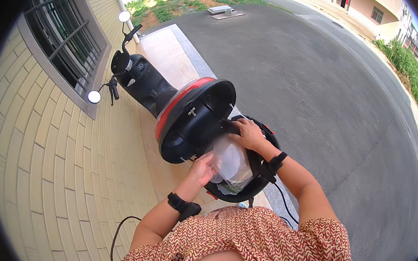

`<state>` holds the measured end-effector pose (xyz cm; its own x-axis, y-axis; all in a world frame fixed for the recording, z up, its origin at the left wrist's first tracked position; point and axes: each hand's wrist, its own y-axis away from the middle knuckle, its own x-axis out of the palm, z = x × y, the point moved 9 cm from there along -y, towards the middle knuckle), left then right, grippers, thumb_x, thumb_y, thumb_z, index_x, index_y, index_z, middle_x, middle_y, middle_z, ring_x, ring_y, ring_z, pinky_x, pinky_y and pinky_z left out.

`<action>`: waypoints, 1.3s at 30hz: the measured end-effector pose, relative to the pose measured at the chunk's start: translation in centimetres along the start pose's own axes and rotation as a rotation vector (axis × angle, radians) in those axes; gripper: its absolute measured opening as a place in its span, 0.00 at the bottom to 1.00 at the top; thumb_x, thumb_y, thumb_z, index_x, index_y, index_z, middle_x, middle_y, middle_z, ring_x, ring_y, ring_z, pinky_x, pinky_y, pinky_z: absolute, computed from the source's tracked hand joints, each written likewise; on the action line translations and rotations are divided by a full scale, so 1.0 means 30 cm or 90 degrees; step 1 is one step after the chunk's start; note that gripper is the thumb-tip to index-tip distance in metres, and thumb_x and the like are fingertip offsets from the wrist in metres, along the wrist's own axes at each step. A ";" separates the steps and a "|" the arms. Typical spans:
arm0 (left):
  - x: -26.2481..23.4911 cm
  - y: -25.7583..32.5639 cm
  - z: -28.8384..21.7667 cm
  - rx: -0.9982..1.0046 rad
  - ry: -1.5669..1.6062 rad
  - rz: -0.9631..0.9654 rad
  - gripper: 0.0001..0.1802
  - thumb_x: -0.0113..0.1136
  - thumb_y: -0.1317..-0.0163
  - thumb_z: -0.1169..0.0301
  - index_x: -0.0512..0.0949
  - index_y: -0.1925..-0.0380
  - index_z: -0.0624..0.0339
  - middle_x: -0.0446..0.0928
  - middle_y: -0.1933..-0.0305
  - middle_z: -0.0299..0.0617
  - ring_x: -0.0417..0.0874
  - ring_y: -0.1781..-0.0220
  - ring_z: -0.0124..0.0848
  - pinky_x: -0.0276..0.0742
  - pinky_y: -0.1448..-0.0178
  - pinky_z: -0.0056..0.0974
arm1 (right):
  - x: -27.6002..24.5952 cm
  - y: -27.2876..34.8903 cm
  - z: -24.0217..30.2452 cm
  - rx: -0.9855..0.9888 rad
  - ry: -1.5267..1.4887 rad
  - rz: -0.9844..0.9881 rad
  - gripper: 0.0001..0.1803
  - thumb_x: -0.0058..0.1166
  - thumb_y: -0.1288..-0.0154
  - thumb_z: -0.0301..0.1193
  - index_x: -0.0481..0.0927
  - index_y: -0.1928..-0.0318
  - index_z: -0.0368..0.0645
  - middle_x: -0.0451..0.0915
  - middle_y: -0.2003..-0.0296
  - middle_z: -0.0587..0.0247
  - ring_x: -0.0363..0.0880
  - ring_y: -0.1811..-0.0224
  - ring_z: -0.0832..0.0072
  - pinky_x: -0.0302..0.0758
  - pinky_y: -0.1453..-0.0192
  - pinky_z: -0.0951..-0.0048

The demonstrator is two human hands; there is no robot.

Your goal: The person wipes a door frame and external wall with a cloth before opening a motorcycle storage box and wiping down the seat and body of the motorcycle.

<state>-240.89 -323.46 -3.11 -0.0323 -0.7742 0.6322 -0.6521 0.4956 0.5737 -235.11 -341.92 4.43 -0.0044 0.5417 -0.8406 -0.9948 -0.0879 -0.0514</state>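
A black scooter top box (235, 198) stands with its lid (203, 115) swung up toward the handlebars. Inside the box lies a translucent plastic bag (233, 160), smeared by motion, so its contents are unclear. My right hand (251, 134) reaches over the far right part of the box, its fingers curled down at the upper edge of the bag. Against the bag's left side is my left hand (202, 170), palm turned inward and fingers partly stretched. Black straps with small devices circle both my wrists.
The scooter (146, 78) stands on a tiled ledge (163, 52) beside a yellow brick wall (76, 168) with a barred window (61, 33). A round mirror (94, 96) sticks out near the wall. Grey pavement (322, 90) spreads to the right. Black cables hang from my wrists.
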 end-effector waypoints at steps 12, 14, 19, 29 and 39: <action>0.199 0.074 -0.091 0.036 0.140 0.073 0.47 0.32 0.43 0.27 0.66 0.43 0.58 0.70 0.41 0.49 0.71 0.39 0.47 0.67 0.37 0.53 | -0.056 0.238 0.520 -0.308 0.024 -0.006 0.31 0.56 0.45 0.47 0.74 0.46 0.40 0.65 0.40 0.53 0.65 0.43 0.54 0.68 0.46 0.56; 0.181 0.012 -0.113 0.089 0.161 0.125 0.49 0.34 0.45 0.26 0.66 0.41 0.57 0.68 0.39 0.50 0.68 0.37 0.47 0.63 0.35 0.52 | -0.072 0.216 0.467 -0.305 0.025 -0.043 0.29 0.57 0.46 0.47 0.75 0.46 0.44 0.66 0.40 0.53 0.66 0.44 0.55 0.68 0.47 0.56; 0.118 -0.072 -0.150 0.034 0.293 -0.007 0.47 0.50 0.39 0.40 0.47 0.33 0.63 0.64 0.36 0.55 0.66 0.35 0.49 0.59 0.33 0.57 | -0.059 0.139 0.169 -0.104 0.060 -0.171 0.30 0.56 0.44 0.47 0.73 0.43 0.48 0.65 0.40 0.51 0.66 0.44 0.51 0.67 0.42 0.55; 0.070 -0.016 0.126 -0.073 0.176 0.118 0.29 0.32 0.29 0.51 0.64 0.39 0.60 0.67 0.38 0.53 0.69 0.37 0.48 0.64 0.35 0.55 | 0.023 0.218 0.145 -0.038 -0.013 -0.087 0.27 0.53 0.41 0.46 0.74 0.44 0.47 0.63 0.38 0.46 0.64 0.42 0.46 0.65 0.39 0.54; 0.063 -0.056 0.051 -0.060 0.217 -0.031 0.33 0.31 0.30 0.45 0.67 0.43 0.60 0.70 0.41 0.48 0.70 0.39 0.44 0.65 0.36 0.53 | -0.017 0.272 0.202 -0.159 0.030 -0.135 0.32 0.55 0.44 0.48 0.69 0.39 0.51 0.60 0.37 0.48 0.64 0.42 0.48 0.64 0.38 0.52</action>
<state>-241.01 -326.36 -3.66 0.2623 -0.6303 0.7307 -0.5731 0.5075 0.6435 -243.84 -337.83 7.70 0.2107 0.5308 -0.8209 -0.9174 -0.1827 -0.3536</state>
